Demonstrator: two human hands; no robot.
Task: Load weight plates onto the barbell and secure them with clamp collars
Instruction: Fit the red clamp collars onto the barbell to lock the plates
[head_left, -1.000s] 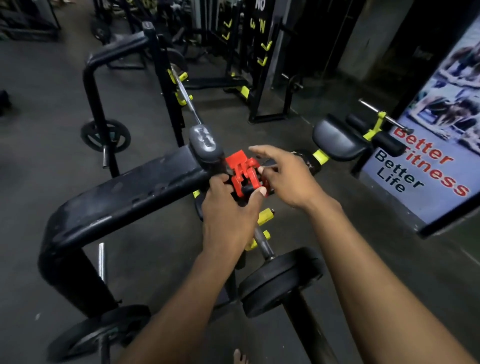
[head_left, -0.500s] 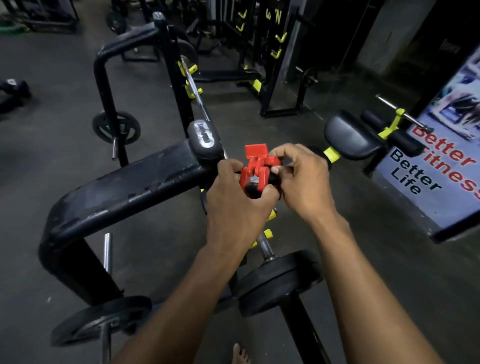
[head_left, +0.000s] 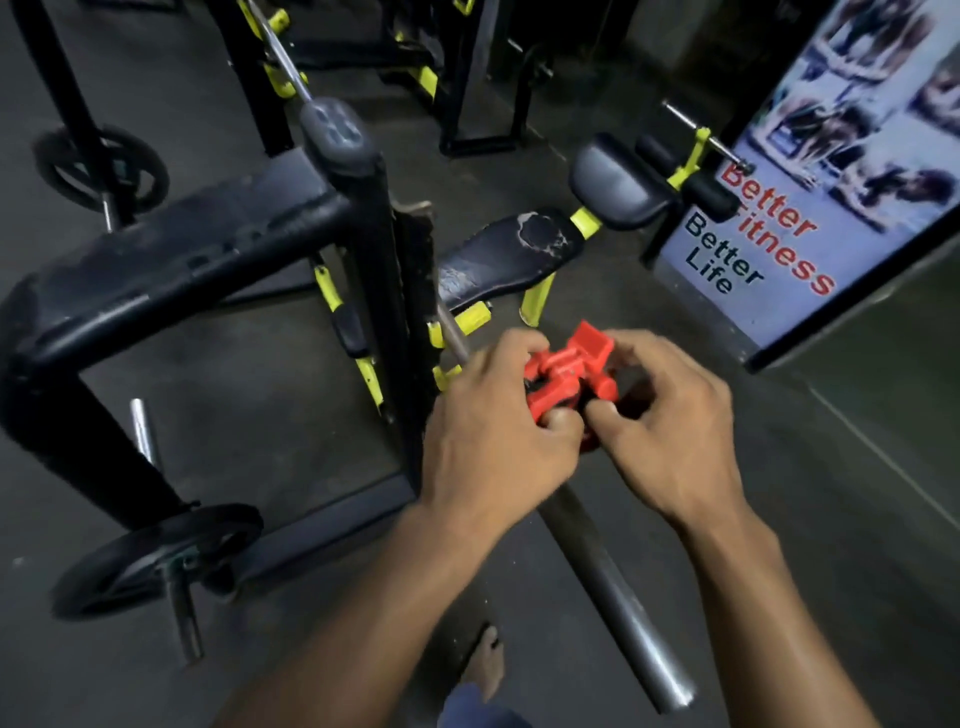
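Barbell (head_left: 618, 597) runs from the lower right up toward the rack, its bare steel sleeve end pointing at the camera and its thinner shaft passing behind both hands toward a black upright. Black rack frame (head_left: 171, 270) fills the left half, with a grey plate (head_left: 337, 132) on edge at its top corner. Padded bench (head_left: 506, 254) with cracked upholstery lies behind the hands on yellow supports. A poster (head_left: 810, 208) reading "Better Fitness Better Life" stands at the right. Two dark plates hang on pegs at the left: one low (head_left: 156, 558), one farther back (head_left: 101, 169). A bare foot (head_left: 485, 662) shows at the bottom edge.

Red collar (head_left: 569, 376) sits on the bar between the hands, its lever tab raised. Left hand (head_left: 493, 441) curls around the collar's near side, thumb pressed under it; its grip holds the collar. Right hand (head_left: 670, 421) pinches the collar's other side, fingers bent over the lever and thumb tucked beneath. No plate is visible on the sleeve near the collar.
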